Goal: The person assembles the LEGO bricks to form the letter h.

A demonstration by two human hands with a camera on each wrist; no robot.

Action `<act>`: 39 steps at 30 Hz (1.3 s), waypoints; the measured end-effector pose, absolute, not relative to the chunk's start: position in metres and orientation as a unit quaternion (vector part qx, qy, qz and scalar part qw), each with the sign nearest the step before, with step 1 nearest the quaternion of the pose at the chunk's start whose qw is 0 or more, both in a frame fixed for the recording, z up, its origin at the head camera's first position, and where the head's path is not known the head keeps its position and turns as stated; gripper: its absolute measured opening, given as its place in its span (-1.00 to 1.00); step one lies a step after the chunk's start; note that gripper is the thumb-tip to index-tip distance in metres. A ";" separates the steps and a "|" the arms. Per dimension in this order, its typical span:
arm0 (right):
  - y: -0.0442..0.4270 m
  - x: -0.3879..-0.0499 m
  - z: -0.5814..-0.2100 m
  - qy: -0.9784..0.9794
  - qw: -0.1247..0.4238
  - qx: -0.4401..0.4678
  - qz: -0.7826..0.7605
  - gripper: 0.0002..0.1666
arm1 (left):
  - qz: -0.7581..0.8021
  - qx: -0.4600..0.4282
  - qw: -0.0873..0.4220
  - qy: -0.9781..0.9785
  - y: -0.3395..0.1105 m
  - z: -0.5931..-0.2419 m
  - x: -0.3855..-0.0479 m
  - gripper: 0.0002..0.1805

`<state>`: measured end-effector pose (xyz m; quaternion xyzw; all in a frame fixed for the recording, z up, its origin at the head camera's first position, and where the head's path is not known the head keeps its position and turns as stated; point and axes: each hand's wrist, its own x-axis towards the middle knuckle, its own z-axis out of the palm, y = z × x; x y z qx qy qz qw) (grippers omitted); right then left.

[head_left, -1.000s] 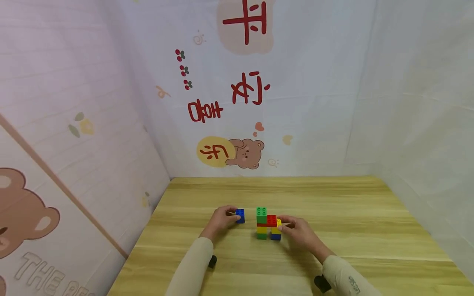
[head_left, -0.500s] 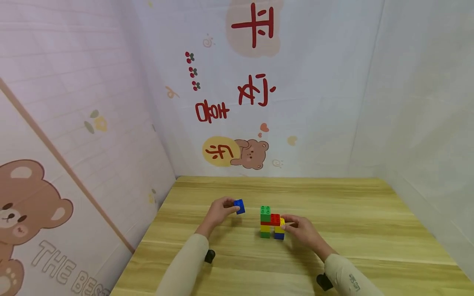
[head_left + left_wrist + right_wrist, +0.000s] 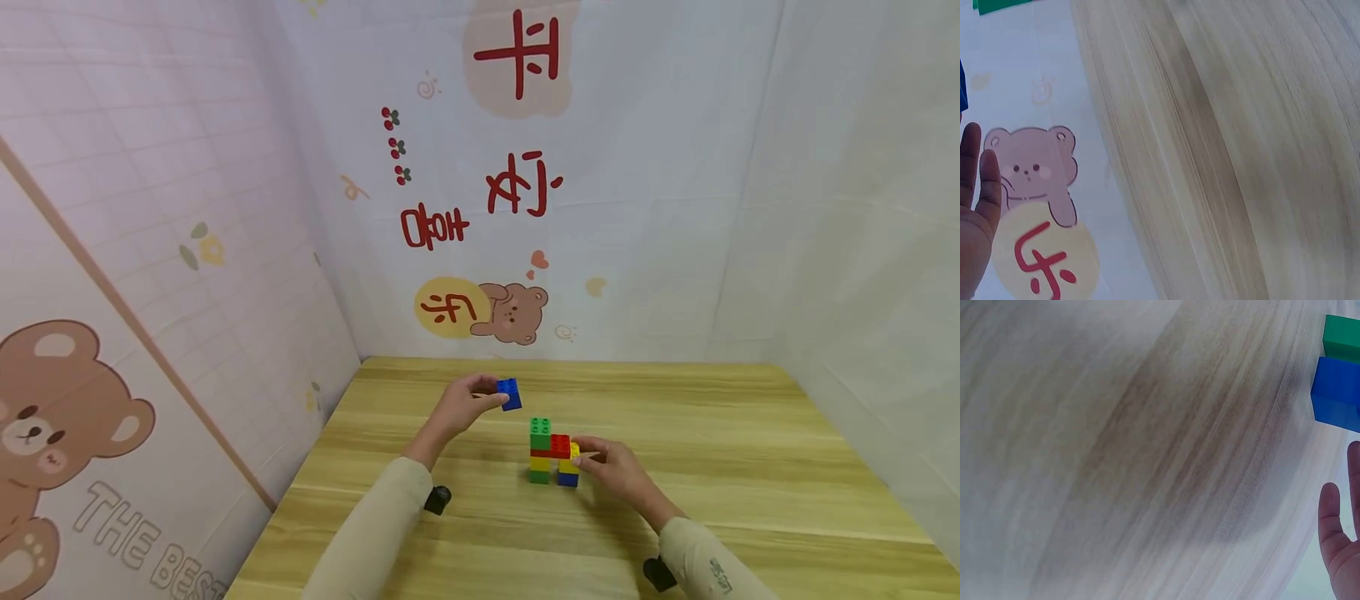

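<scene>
In the head view, my left hand (image 3: 459,408) pinches a blue toy building block (image 3: 510,395) between thumb and fingers. It is slightly tilted, up and to the left of a small block structure. This structure has two columns bridged by a red block (image 3: 560,445), with a green block (image 3: 540,433) on top at the left. The right column has a yellow block (image 3: 569,464) over a blue base block (image 3: 567,480). My right hand (image 3: 621,471) pinches the structure's right side at the yellow block. In the left wrist view only a sliver of the held block shows.
The structure stands on a wood-grain table (image 3: 712,433). White printed cloth (image 3: 645,208) hangs behind the table and along both sides. A black wrist device (image 3: 437,500) sits under the left sleeve, another (image 3: 660,574) by the right one.
My left hand has lifted the blue block off the table and carried it up, then rightward toward the structure. My right hand keeps its hold; the head view has shifted slightly.
</scene>
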<state>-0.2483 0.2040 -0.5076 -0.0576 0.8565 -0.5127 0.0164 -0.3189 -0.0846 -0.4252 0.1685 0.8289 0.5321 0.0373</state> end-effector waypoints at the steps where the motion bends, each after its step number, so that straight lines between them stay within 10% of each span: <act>1: 0.205 -0.249 -0.508 0.856 0.016 -0.058 -0.514 -0.56 | 0.532 0.170 0.041 0.828 -0.082 -0.424 -0.318 -0.60; 39: 0.204 -0.254 -0.513 0.859 0.012 -0.040 -0.511 -0.56 | 0.486 0.228 0.059 0.842 -0.043 -0.429 -0.297 -0.60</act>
